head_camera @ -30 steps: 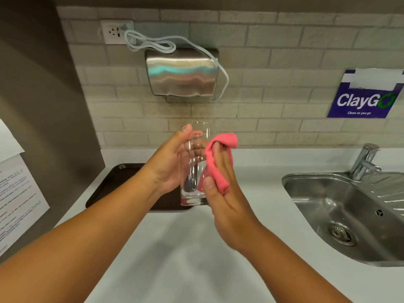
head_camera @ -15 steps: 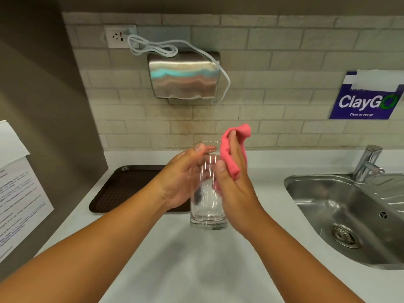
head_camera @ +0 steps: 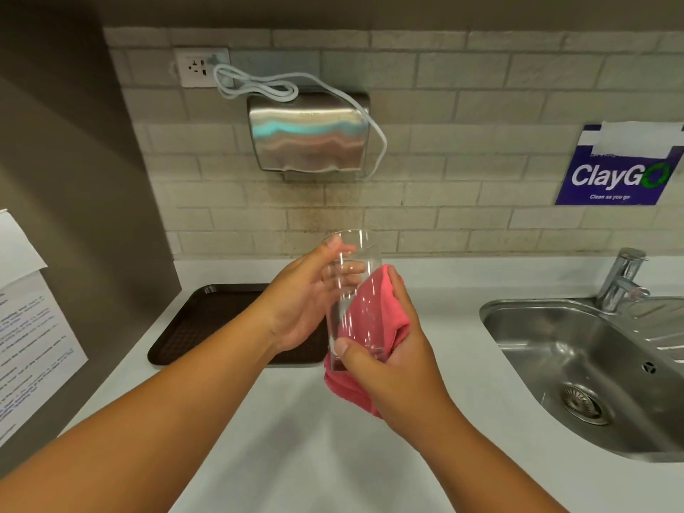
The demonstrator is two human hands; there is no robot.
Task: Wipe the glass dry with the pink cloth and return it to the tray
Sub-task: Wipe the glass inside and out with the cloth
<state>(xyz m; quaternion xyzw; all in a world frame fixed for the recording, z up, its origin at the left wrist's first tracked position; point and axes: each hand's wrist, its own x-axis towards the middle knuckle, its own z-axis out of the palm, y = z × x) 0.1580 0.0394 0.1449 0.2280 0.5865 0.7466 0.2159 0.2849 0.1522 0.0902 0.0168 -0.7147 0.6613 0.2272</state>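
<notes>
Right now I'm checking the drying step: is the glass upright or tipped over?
Roughly upright, rim up: the glass is held over the counter, left hand on its side, right hand cupping its base in the cloth.

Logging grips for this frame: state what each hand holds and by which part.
Left hand steadies the glass by its upper wall, near the rim. Right hand cups the pink cloth around the glass's lower half and base.

Two bare forearms reach in from the bottom edge, with no sleeves, watch, bracelet or rings showing. The left hand [head_camera: 301, 301] and right hand [head_camera: 392, 361] are ungloved, with short, plain, unpainted nails on thumbs and fingers.
</notes>
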